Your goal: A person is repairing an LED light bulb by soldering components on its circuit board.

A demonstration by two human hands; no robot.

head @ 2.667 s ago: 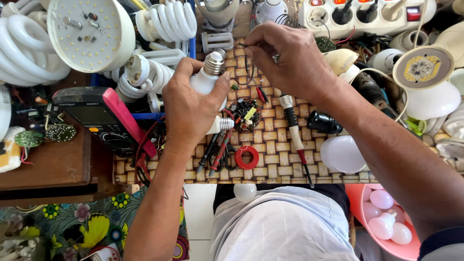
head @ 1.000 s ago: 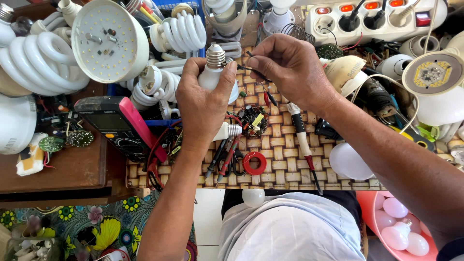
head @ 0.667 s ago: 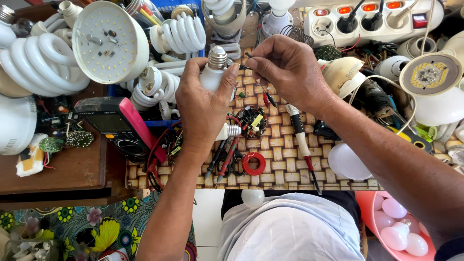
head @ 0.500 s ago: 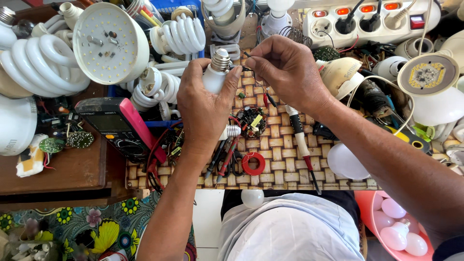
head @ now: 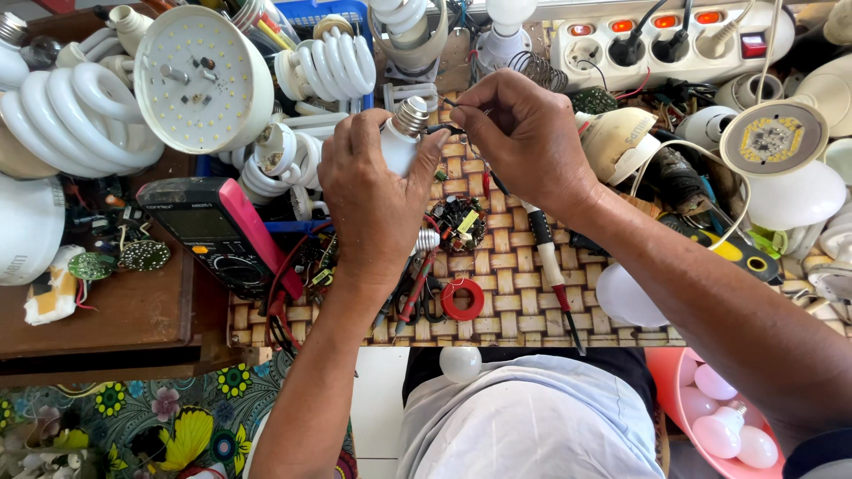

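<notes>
I sat at my cluttered lamp-repair bench: spiral bulbs (head: 75, 115) at far left, a multimeter (head: 209, 235) beside me, a power strip (head: 666, 40) at far right.

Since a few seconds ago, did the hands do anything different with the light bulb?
Barely. The left hand holds the bulb as before, metal cap up. The right hand has kept its fingers pinched on a thin wire at the cap, shifting only slightly. The screwdriver, red tape ring and black multimeter have not moved.
</notes>
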